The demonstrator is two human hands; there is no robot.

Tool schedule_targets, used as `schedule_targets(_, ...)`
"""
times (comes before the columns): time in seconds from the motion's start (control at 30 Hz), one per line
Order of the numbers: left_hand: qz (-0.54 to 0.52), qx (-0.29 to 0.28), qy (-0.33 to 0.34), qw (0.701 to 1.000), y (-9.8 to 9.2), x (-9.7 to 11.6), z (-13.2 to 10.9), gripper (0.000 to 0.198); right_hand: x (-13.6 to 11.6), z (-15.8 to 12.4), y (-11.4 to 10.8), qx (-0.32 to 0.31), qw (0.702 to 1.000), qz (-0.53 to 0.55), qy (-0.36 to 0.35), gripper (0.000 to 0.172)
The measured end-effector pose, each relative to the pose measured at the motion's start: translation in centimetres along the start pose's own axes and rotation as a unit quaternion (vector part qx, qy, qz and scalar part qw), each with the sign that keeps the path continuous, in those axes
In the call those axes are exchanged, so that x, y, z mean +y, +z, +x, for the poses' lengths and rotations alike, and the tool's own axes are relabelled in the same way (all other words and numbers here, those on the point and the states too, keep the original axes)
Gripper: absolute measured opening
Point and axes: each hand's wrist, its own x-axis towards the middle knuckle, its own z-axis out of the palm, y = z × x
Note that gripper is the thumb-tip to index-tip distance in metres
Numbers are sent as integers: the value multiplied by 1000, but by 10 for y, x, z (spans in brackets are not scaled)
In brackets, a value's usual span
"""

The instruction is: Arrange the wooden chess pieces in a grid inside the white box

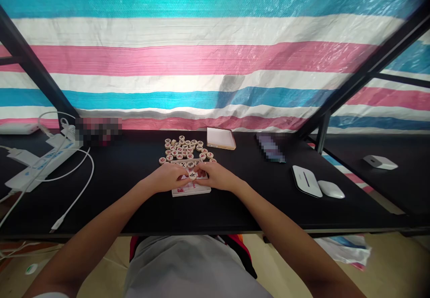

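Note:
Both my hands meet over a flat white box (191, 191) at the middle of the black table (134, 208). My left hand (167, 178) and my right hand (217, 176) have their fingers curled, pinching a round pale game piece (192, 175) between them. Just beyond lies a heap of several round wooden chess pieces (183, 150) with red and dark characters. A white box lid (221, 137) lies behind the heap to the right.
A white power strip with cables (43, 163) lies on the left. Two white devices (316, 183) lie on the right, another (379, 161) on the neighbouring table. A striped tarp (215, 56) hangs behind, with black frame poles (33, 65) at both sides.

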Motion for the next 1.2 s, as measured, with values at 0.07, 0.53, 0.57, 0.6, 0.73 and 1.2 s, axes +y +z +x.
schedule_targets(0.07, -13, 23, -19, 999, -1, 2, 0, 31, 0, 0, 0, 26, 1000, -3, -2, 21)
schedule_targets(0.53, -243, 62, -96, 963, 2, 10, 5, 15, -2, 0, 0, 58, 997, -30, -39, 21)
schedule_targets(0.57, -244, 59, -92, 964, 2, 9, 4, 15, -3, -1, -1, 52, 997, -25, -45, 20)
schedule_targets(0.6, -244, 56, -90, 964, 2, 8, 4, 15, -4, -2, -2, 46, 998, -22, -48, 20)
schedule_targets(0.73, -238, 58, -103, 964, 1, 5, 3, 16, -3, -2, -2, 46, 998, -21, -49, 19)
schedule_targets(1.2, -326, 52, -148, 932, -3, 6, 5, 30, 2, -1, 3, 140, 984, -50, -97, 19)
